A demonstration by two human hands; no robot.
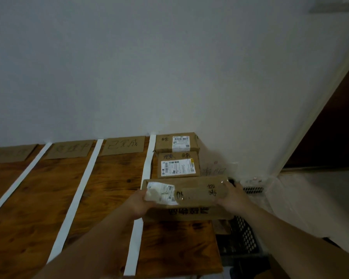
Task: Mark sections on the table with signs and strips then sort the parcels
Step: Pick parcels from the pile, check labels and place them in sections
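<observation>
Parcel (191, 196) — long carton, axis lying crosswise — grasped at both ends: left hand (138, 202) on the label end, right hand (233, 195) on the other. I read it straddling the rightmost strip (149, 158), mostly right of it, over the surface (109, 188); left hand nearer the strip.

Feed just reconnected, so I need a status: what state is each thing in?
Long brown cardboard parcel: held, label up.
Left hand: grips its left end.
Right hand: grips its right end.
Two smaller brown cardboard parcels: lying flat, rightmost section.
White strips: laid flat.
Brown cardboard signs: lying flat.
</observation>
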